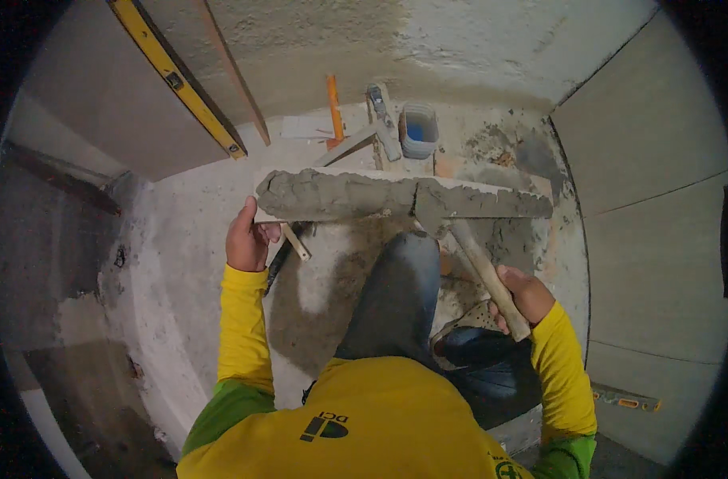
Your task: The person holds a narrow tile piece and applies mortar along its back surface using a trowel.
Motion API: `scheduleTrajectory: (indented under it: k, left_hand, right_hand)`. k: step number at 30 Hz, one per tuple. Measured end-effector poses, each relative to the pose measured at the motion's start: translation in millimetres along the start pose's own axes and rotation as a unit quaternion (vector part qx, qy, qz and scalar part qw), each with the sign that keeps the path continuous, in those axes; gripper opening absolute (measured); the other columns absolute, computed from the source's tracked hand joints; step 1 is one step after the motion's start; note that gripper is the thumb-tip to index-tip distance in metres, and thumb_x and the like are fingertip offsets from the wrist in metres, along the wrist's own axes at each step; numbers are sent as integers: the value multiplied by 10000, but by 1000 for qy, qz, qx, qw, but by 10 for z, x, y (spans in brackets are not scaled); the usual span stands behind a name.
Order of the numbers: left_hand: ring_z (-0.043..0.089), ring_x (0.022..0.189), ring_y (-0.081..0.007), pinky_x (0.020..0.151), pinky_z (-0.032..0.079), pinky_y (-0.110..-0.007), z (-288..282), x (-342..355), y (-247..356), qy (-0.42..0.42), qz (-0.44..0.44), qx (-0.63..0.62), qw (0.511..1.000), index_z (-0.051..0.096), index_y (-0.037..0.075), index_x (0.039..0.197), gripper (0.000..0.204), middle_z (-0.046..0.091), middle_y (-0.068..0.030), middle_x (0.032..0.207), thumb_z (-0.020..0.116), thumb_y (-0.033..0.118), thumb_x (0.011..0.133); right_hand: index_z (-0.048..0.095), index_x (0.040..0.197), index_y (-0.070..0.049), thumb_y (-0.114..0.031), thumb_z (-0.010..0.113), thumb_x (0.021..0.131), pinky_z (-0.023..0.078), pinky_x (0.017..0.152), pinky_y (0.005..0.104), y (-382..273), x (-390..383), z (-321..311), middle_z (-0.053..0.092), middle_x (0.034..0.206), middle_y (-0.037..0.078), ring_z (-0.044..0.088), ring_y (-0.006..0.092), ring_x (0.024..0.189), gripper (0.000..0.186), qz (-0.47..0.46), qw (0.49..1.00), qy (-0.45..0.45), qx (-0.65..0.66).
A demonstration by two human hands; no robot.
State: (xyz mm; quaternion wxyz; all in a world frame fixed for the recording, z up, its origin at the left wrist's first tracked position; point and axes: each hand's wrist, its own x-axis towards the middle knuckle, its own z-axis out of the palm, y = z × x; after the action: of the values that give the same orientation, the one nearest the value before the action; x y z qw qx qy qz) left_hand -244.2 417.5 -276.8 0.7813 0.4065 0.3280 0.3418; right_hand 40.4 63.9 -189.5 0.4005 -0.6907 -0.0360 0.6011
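My left hand [249, 238] grips the left end of a long, narrow strip, its thumb at the end and its fingers curled underneath. Grey wet mortar [332, 196] covers most of the strip's upper face, and a pale edge shows along the far side. My right hand [527, 295] is closed around the wooden handle of a trowel [485, 273]. The trowel's mortar-smeared blade touches the coating right of the strip's middle. My bent knee lies just below the strip.
A yellow spirit level [176, 80] and a thin wooden batten [236, 72] lean at the far left. Beyond the strip stand a plastic container [418, 132] with something blue inside and an orange-handled tool [335, 108]. Large panels [659, 271] line the right side. Another level [627, 399] lies lower right.
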Motion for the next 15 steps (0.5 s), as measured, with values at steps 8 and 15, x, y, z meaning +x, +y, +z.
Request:
scheduleTrajectory:
  k: [8,15]
  left_hand:
    - [562,578,-177,533,438,-284,55,-6,-10,40,-10,17,999,595,9,1047,374,656,-83,857,492,358,959]
    - [531,534,-189,509,424,-295,-20,24,-44,43,9,2,999,587,14,1046,365,652,-92,884,523,358,944]
  right_hand:
    - [503,1127,-91,-431,416,976,470,423,334,-286,51,279,569,657,94,527,205,434,382,29,996,-85,13]
    - [673,980,-86,-434,457,949,502,676,442,-409,-3,-162,660,816,192,622,377,707,411,-149,854,130,-482]
